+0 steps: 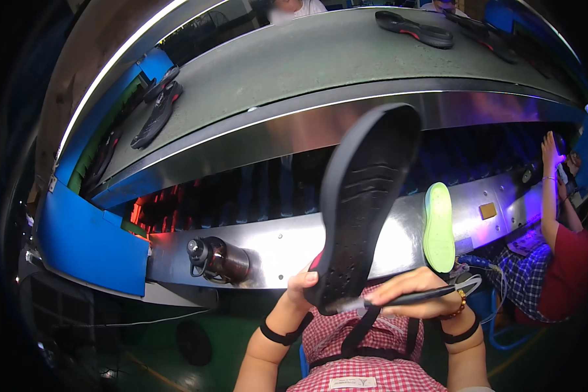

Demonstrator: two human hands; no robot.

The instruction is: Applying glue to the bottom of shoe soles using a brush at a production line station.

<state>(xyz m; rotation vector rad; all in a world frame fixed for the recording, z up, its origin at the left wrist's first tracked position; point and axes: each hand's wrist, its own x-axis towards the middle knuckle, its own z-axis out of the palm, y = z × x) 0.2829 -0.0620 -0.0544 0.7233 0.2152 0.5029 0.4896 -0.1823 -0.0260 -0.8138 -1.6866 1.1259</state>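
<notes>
A large black shoe sole (366, 189) stands up in front of me, its toe end pointing up and away. My left hand (300, 287) grips it near the lower end, with the thumb on the near edge. In my right hand (421, 287) is a brush (415, 297) with a dark handle and a thin pale tube looped at its back end. The brush's pale tip touches or nearly touches the sole's lower end. A yellow-green sole (439, 228) lies on the metal ledge (294, 245), just beyond my right hand.
A dark bottle (222, 260) stands on the ledge at left, a small yellow-brown block (487, 210) at right. Behind runs a conveyor belt (274, 72) carrying black soles (415, 29) and more soles (158, 114). A co-worker in red (571, 268) works at the far right.
</notes>
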